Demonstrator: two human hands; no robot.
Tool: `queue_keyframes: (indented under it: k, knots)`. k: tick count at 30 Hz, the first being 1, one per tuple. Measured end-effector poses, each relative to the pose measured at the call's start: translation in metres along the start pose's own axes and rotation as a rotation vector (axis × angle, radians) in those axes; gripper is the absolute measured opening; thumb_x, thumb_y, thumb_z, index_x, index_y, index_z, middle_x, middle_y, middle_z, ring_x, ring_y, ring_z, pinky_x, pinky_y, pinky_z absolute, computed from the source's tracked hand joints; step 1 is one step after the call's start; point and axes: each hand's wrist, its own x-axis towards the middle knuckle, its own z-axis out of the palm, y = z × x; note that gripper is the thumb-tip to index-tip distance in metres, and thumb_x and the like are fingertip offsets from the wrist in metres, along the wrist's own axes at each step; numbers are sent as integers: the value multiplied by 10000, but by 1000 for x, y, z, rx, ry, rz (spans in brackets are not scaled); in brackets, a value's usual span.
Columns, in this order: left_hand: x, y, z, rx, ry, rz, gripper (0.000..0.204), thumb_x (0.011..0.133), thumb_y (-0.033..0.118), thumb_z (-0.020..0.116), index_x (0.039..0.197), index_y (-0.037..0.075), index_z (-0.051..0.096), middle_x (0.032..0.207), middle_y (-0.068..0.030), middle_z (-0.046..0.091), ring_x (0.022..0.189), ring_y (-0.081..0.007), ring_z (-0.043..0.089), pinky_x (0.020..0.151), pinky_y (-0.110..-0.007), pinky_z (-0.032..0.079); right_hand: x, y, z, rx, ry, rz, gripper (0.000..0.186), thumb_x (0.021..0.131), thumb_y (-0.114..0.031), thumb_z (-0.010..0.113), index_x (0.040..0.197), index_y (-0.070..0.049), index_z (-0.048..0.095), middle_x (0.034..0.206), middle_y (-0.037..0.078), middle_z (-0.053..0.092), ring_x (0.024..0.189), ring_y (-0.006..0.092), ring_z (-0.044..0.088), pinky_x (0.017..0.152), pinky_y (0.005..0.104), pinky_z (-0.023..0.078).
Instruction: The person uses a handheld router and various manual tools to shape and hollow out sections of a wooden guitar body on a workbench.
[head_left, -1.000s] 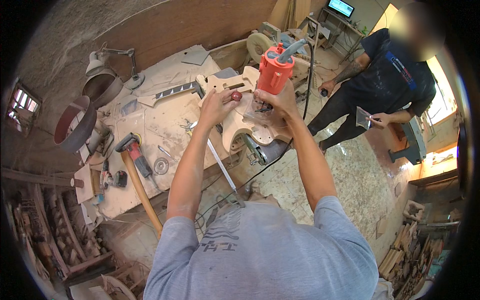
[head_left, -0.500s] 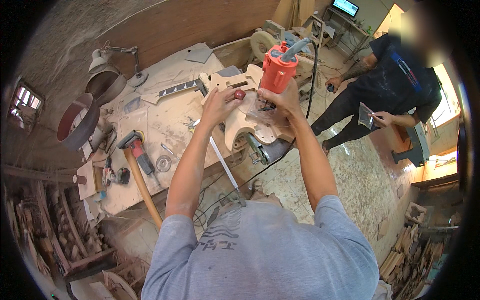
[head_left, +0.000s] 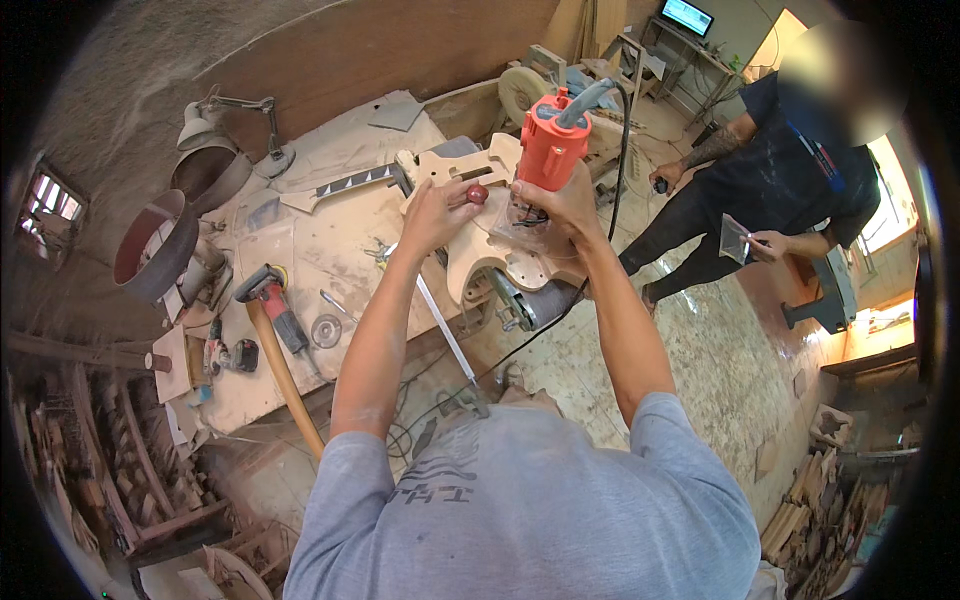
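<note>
A pale wooden electric guitar body (head_left: pixel 466 262) lies at the near right corner of the workbench. On top of it stands an orange-red router (head_left: pixel 553 150), upright, with a clear base. My right hand (head_left: pixel 566 203) is closed around the router's lower part. My left hand (head_left: pixel 441 216) has its fingertips on a round dark red knob (head_left: pixel 477 194) beside the router; whether the knob joins the base is hard to see. The router bit and the spot below it are hidden.
An angle grinder (head_left: pixel 275 305), a cordless drill (head_left: pixel 236 355), a desk lamp (head_left: pixel 278 155) and a guitar neck (head_left: pixel 350 182) lie on the dusty workbench (head_left: pixel 345 235). A black cable (head_left: pixel 622 150) hangs from the router. To the right stands another person (head_left: pixel 790 170) holding a small packet.
The router and both my hands have shifted very slightly left over the guitar body. My hold is the same. The other person's hand with the packet has moved a little.
</note>
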Motion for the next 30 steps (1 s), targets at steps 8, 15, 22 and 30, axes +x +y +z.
queue_keyframes:
  k: [8, 15, 22, 30]
  knots:
    - [2, -5, 2, 36, -44, 26, 476, 923, 362, 794, 1359, 182, 741, 1294, -98, 763, 1363, -308, 616, 1212, -520, 324, -7, 7, 1, 8, 42, -20, 740, 718, -291, 939, 1371, -65, 674, 1222, 28, 715, 1098, 154, 674, 982, 344, 533]
    - [3, -1, 3, 0, -9, 2, 452, 929, 345, 786, 1346, 177, 742, 1202, -85, 786, 1106, -315, 704, 1214, -505, 336, -4, -3, 3, -46, 63, -39, 710, 713, -283, 929, 1320, -43, 650, 1114, 39, 735, 1015, 164, 706, 920, 341, 562]
    - [3, -6, 8, 1, 31, -12, 409, 937, 313, 784, 1311, 152, 747, 1138, -81, 798, 1053, -312, 715, 1220, -506, 334, 2, -2, 5, -12, 50, -38, 731, 691, -314, 939, 1293, -34, 634, 1059, 45, 739, 975, 168, 719, 889, 339, 574]
    - [3, -6, 6, 33, 4, -6, 434, 976, 337, 754, 1352, 124, 720, 1162, -81, 810, 1090, -246, 751, 1279, -545, 251, 6, 11, 1, -26, 44, -85, 750, 686, -350, 950, 1287, -35, 630, 1051, 40, 730, 971, 168, 712, 876, 342, 569]
